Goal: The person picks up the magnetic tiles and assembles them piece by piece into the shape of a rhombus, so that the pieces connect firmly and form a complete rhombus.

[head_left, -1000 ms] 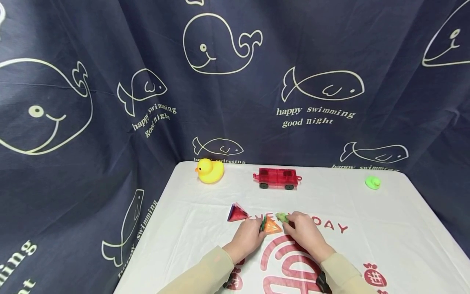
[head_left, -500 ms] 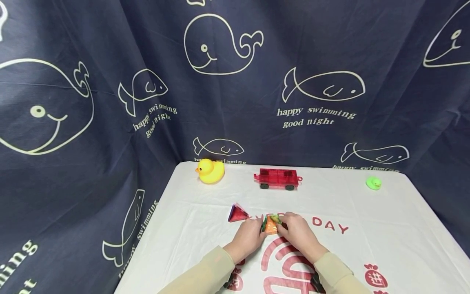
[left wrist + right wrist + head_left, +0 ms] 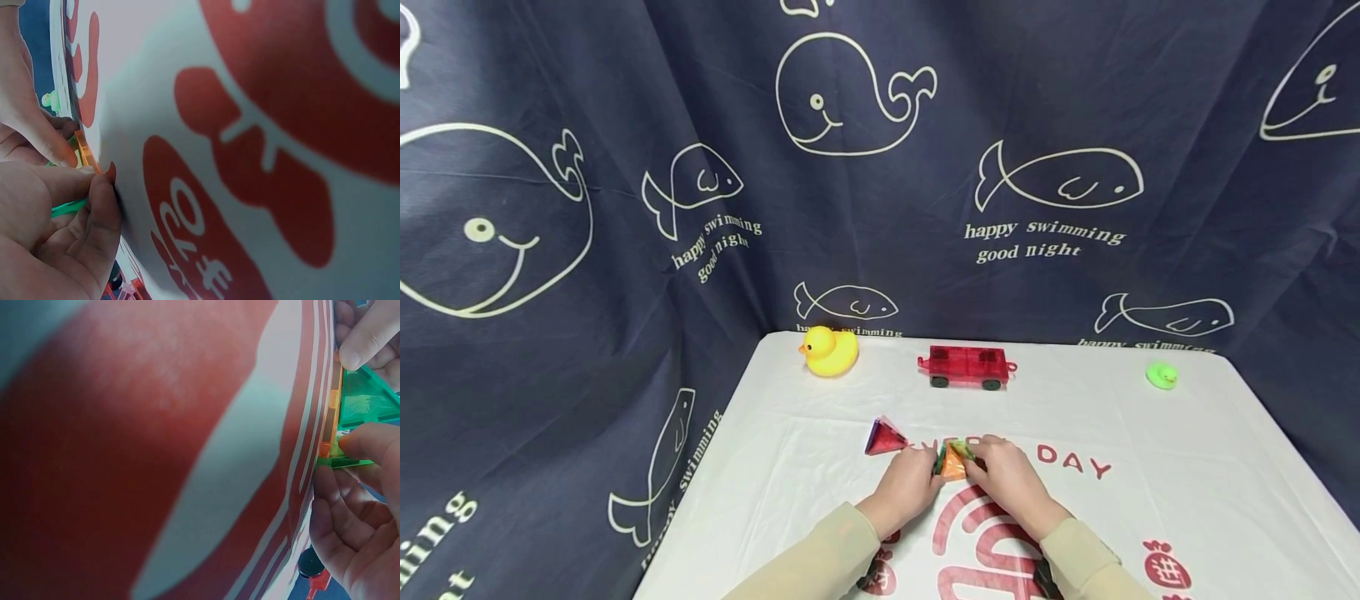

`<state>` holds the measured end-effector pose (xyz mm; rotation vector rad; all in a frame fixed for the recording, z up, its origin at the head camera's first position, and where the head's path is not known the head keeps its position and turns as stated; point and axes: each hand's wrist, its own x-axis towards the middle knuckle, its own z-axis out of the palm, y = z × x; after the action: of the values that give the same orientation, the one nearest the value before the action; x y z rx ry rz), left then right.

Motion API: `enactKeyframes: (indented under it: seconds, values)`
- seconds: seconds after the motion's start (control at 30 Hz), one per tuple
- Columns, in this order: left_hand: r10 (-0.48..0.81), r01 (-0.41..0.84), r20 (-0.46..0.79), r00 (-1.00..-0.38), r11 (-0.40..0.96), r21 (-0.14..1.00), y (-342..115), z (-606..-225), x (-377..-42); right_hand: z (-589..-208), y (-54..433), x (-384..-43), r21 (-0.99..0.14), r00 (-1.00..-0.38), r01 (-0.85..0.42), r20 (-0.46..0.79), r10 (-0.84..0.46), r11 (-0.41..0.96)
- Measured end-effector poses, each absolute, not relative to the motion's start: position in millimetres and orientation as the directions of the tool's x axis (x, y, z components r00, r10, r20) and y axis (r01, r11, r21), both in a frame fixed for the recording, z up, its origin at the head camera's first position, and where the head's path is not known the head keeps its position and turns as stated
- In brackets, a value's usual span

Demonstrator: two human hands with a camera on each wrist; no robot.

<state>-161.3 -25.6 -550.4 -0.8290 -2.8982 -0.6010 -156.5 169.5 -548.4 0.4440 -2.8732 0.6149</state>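
An orange triangular magnetic tile [image 3: 953, 465] lies on the table between the two hands. My left hand [image 3: 906, 482] holds a green triangular magnetic tile [image 3: 369, 400] upright along its left edge, with fingertips also at the orange tile. From the other side my right hand [image 3: 1011, 475] pinches a light green magnetic tile [image 3: 961, 450], whose lower edge meets the orange one. In the right wrist view the right fingers [image 3: 369, 440] curl round the light green tile, and the orange tile shows edge-on. The fingers hide much of both green tiles.
Left of the hands stands a small pyramid of red and purple tiles [image 3: 885, 436]. Along the back are a yellow duck [image 3: 831, 352], a red wheeled car base [image 3: 967, 365] and a small green duck [image 3: 1162, 376]. A dark curtain [image 3: 880, 208] hangs behind the table.
My right hand has moved left, bringing the light green tile from a gap away up against the orange tile. My left hand has stayed in place.
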Motion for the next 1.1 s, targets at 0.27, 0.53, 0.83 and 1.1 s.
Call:
enactKeyframes:
  seconds: [0.27, 0.53, 0.83, 1.1]
  values:
    - [0.521, 0.56, 0.205, -0.829, 0.781, 0.277, -24, -544, -158, -549, 169, -155, -0.316, -0.928, -0.347, 0.254, -0.273, 0.883]
    - [0.533, 0.573, 0.216, -0.818, 0.788, 0.227, -21, -542, -155, -551, 168, -153, -0.251, -0.898, -0.4, 0.301, -0.322, 0.882]
    - [0.529, 0.566, 0.203, -0.824, 0.786, 0.25, -23, -547, -157, -550, 168, -152, -0.232, -0.886, -0.419, 0.315, -0.339, 0.878]
    - [0.511, 0.543, 0.185, -0.839, 0.771, 0.332, -27, -554, -161, -549, 169, -152, -0.339, -0.92, -0.372, 0.26, -0.294, 0.864]
